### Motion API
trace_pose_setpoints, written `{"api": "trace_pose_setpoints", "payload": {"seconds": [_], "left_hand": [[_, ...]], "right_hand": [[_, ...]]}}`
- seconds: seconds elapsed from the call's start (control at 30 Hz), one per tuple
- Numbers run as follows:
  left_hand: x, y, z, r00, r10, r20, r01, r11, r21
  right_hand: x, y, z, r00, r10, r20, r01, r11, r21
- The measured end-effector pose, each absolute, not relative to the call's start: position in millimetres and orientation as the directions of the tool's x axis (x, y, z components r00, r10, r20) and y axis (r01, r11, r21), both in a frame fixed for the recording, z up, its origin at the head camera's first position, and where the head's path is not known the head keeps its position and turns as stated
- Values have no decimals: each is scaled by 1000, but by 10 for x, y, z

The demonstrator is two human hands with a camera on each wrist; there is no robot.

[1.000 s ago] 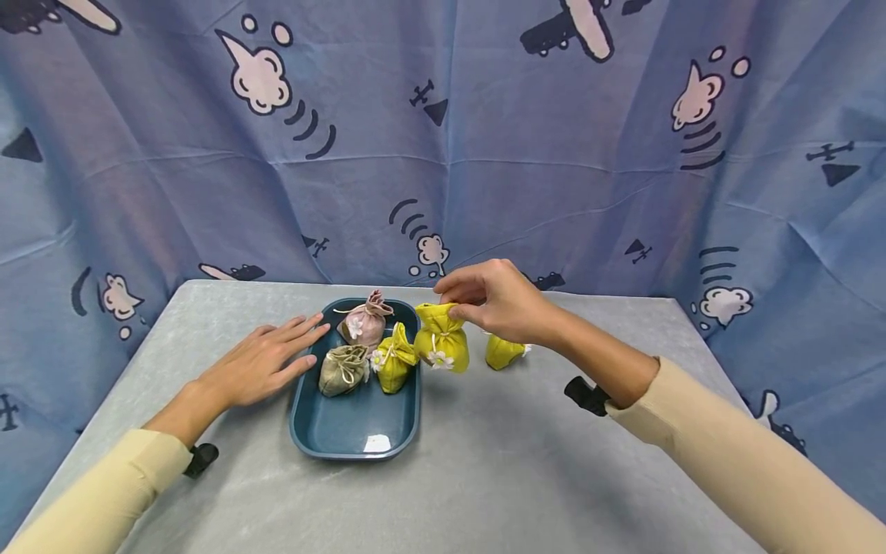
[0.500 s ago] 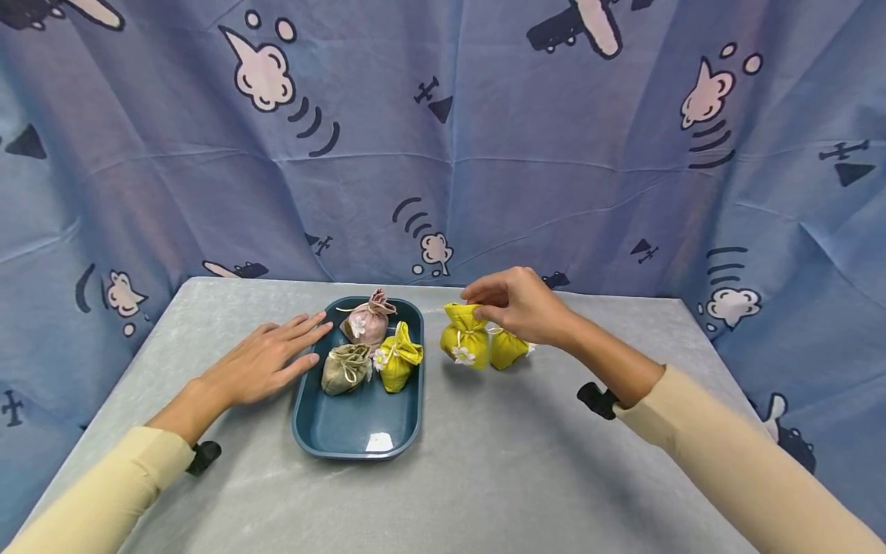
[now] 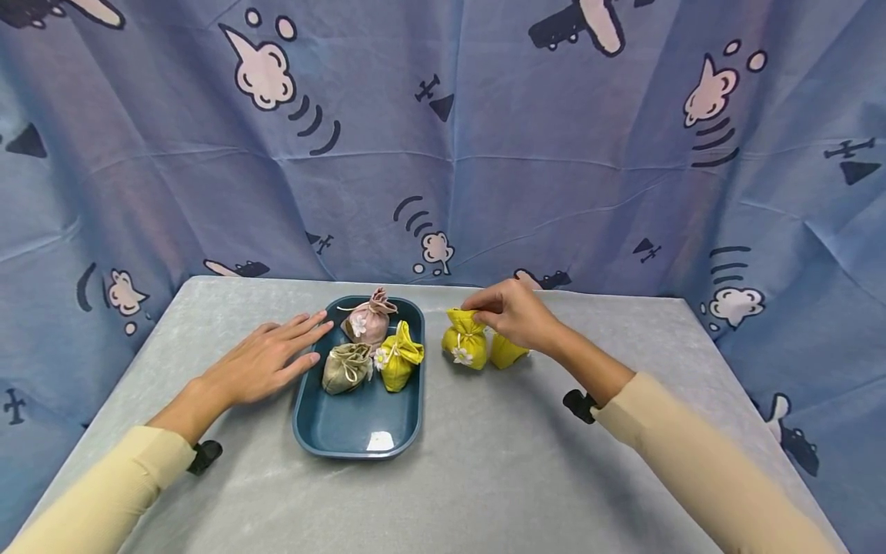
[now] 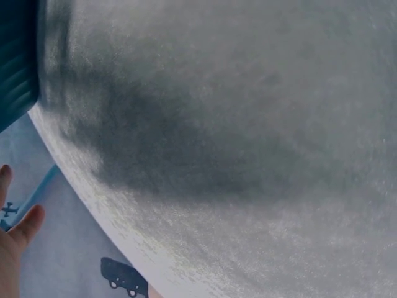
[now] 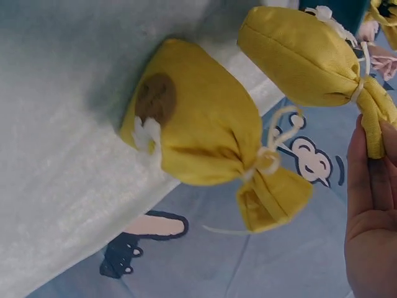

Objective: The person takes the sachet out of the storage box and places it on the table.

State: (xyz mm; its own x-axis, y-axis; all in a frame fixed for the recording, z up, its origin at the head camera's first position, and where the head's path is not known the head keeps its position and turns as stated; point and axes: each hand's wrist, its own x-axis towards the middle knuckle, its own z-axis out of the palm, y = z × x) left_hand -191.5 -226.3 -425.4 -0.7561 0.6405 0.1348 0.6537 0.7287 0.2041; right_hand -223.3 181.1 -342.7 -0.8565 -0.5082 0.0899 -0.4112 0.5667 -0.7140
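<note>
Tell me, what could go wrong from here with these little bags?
The right hand pinches a yellow bag only by its gathered top, so it might slip free. A second yellow bag sits close beside it, partly under that hand in the head view, and could get knocked. The left hand is at the edge of the blue tray; a careless push might shift it.

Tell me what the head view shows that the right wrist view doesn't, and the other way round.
Only the head view shows the left hand, at the edge of the blue tray, and the beige sleeves.

Only the right wrist view shows a round brown patch on the unheld yellow pouch outside the tray.

Both show that pouch, the right hand pinching its yellow neighbour, the pink pouch, at least part of the tray, the grey table and the printed curtain.
</note>
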Motion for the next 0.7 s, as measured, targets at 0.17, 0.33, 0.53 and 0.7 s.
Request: {"api": "trace_pose_setpoints", "payload": {"seconds": [0.17, 0.33, 0.53, 0.7], "left_hand": [[-1916, -2271, -4265, -755, 640, 139, 655, 729, 201], [-1919, -2272, -4263, -755, 640, 140, 655, 728, 201], [-1922, -2271, -4258, -755, 642, 138, 656, 728, 198], [-1921, -2270, -4257, -758, 639, 134, 652, 731, 203]], "right_hand": [[-2249, 1798, -3543, -855, -514, 75, -433, 626, -649], [-2237, 1787, -3584, -849, -521, 87, -461, 652, -602], [-2237, 1788, -3556, -839, -542, 50, -463, 662, -589], [-2231, 1753, -3475, -808, -589, 4, -492, 670, -557]]}}
